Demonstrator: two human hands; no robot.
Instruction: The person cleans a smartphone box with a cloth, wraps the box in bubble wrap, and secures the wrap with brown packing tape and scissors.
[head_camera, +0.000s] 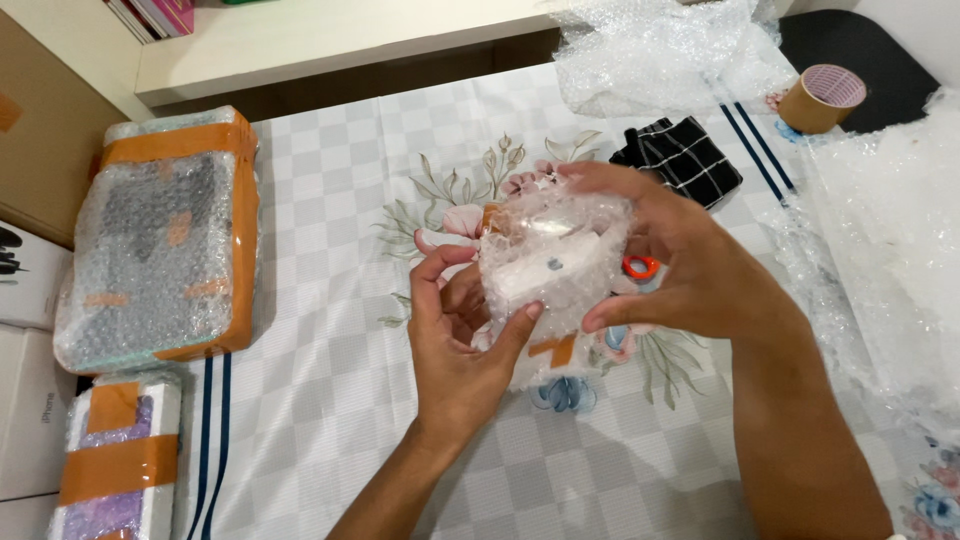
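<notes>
Both hands hold a small white box wrapped in bubble wrap (552, 262) above the middle of a checked, flower-printed tablecloth (330, 340). My left hand (458, 340) grips it from below and the left, thumb on the front. From the right and top, my right hand (680, 262) cups the wrap with its fingers spread over it. A strip of brown tape (553, 349) sticks to the wrap's lower end. Orange scissor handles (641, 267) peek out behind my right hand.
Two bubble-wrapped parcels bound with brown tape lie at the left (165, 235) and lower left (118, 465). A roll of brown tape (820, 98) stands at the far right. Loose bubble wrap (660, 50) piles at the back and right. A black checked cloth (680, 158) lies behind the hands.
</notes>
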